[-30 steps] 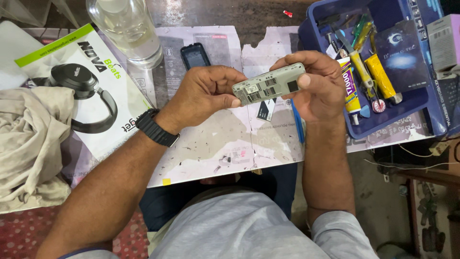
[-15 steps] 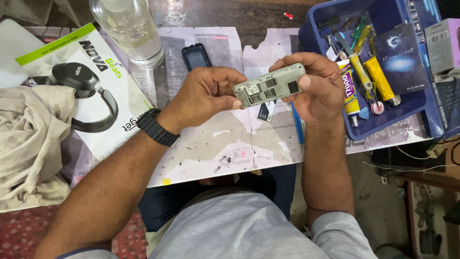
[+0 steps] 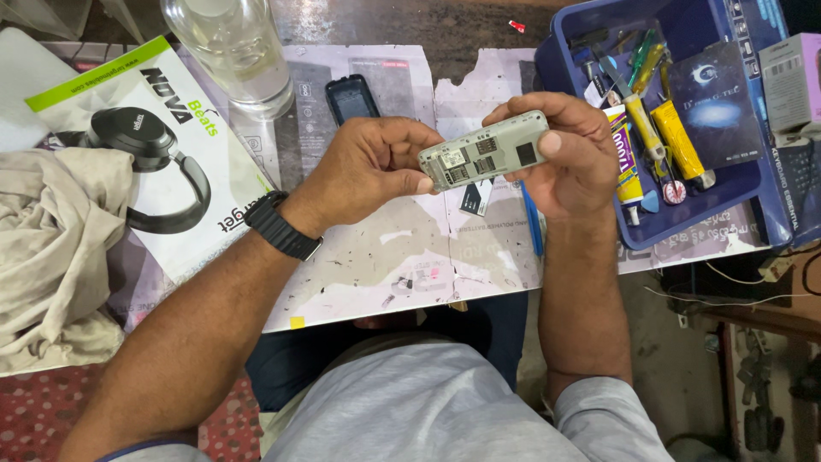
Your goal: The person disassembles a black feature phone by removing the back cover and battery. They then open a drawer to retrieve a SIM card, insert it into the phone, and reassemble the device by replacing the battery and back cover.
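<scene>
Above the counter (image 3: 410,257) we are gripping the opened phone body (image 3: 484,151) by its ends, left hand (image 3: 369,169) and right hand (image 3: 571,154) closed lightly, keeping fingers off its exposed contacts.

Open paper mat (image 3: 410,257) below hands, bottle (image 3: 229,51) and black phone shell (image 3: 352,98) behind, blue tool tray (image 3: 590,224) crowding right

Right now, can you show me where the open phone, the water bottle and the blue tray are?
open phone (image 3: 483,150), head view, middle of its exposed back.
water bottle (image 3: 229,47), head view, clear body.
blue tray (image 3: 697,216), head view, near rim.
</scene>
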